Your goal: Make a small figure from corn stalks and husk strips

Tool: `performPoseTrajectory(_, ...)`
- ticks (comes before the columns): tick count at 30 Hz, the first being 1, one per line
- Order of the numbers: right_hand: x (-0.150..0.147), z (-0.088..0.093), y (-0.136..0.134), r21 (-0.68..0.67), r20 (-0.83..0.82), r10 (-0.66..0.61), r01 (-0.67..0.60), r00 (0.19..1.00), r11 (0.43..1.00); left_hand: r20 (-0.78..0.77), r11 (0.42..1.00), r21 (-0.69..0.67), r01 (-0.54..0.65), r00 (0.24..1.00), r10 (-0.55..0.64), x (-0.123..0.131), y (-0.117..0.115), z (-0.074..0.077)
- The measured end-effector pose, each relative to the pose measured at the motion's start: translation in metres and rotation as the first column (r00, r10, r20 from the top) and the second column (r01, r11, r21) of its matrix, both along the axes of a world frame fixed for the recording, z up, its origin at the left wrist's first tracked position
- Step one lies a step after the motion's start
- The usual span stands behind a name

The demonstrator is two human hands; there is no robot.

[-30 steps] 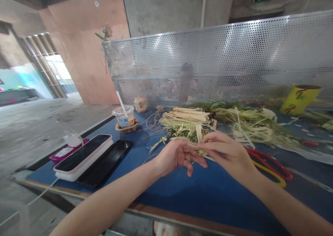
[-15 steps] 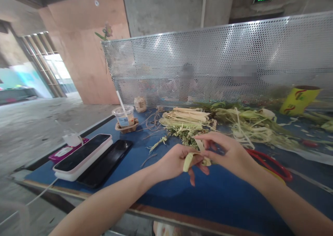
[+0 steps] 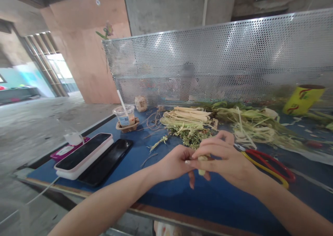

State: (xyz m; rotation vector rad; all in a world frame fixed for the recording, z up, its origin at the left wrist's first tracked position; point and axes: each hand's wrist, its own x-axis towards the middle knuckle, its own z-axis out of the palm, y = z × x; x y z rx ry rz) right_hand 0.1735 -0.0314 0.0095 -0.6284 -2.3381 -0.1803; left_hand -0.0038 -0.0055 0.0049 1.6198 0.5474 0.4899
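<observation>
Over the front middle of the table, my two hands meet around a pale green strip of corn husk (image 3: 202, 171). My left hand (image 3: 173, 162) pinches it between thumb and fingers, with the other fingers hanging below. My right hand (image 3: 229, 161) presses its thumb and fingers on the strip from the right, covering most of it. A short end shows beneath the right fingers. Just beyond lie a cluster of small green dried sprigs (image 3: 191, 136) and a stack of pale husk strips (image 3: 188, 115). Scissors with red and yellow handles (image 3: 288, 173) lie right of my right hand.
Loose green husks (image 3: 256, 123) spread at the back right by a yellow tube (image 3: 303, 100). At left are a black phone (image 3: 106, 165), a white-and-pink device (image 3: 84, 156) and a cup with a straw (image 3: 124, 115). A perforated metal screen (image 3: 213, 62) closes off the back.
My right hand has closed over the husk strip and lies against my left fingers. The strip's loop, earlier visible over the left hand, is now mostly covered. The scissors show more fully.
</observation>
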Motion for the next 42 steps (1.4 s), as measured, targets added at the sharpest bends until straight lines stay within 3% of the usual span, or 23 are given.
performPoseTrajectory(4, 0.01, 0.006, 0.0, 0.104, 0.178, -0.082, 0.064, 0.981, 0.992, 0.004, 0.998, -0.054, -0.009, 1.0, 0.01, 0.0, 0.001, 0.002)
performPoseTrajectory(8, 0.017, 0.009, 0.0, 0.188, 0.274, -0.082, 0.03, 0.958, 0.982, -0.001, 0.998, -0.06, -0.032, 0.999, 0.032, -0.001, 0.003, 0.003)
performPoseTrajectory(13, 0.017, 0.009, -0.002, 0.246, 0.196, -0.025, -0.024, 0.98, 0.969, -0.028, 0.997, -0.037, -0.069, 0.997, 0.068, -0.003, 0.005, 0.003)
performPoseTrajectory(22, 0.019, -0.001, -0.004, 0.256, 0.12, -0.202, 0.166, 0.972, 0.952, -0.046, 0.993, 0.018, -0.118, 0.992, 0.119, 0.0, 0.003, 0.005)
performPoseTrajectory(34, 0.013, 0.003, -0.007, 0.399, 0.123, -0.198, 0.134, 0.972, 0.907, -0.078, 0.985, 0.07, -0.155, 0.984, 0.161, -0.001, 0.003, 0.004)
performPoseTrajectory(37, 0.013, 0.005, -0.007, 0.386, 0.13, -0.174, 0.111, 0.976, 0.916, -0.089, 0.983, 0.053, -0.176, 0.98, 0.18, -0.001, 0.004, 0.004)
performPoseTrajectory(42, 0.011, 0.009, -0.011, 0.354, 0.222, -0.122, 0.037, 0.967, 0.934, -0.15, 0.969, 0.149, -0.197, 0.964, 0.219, -0.002, 0.006, 0.002)
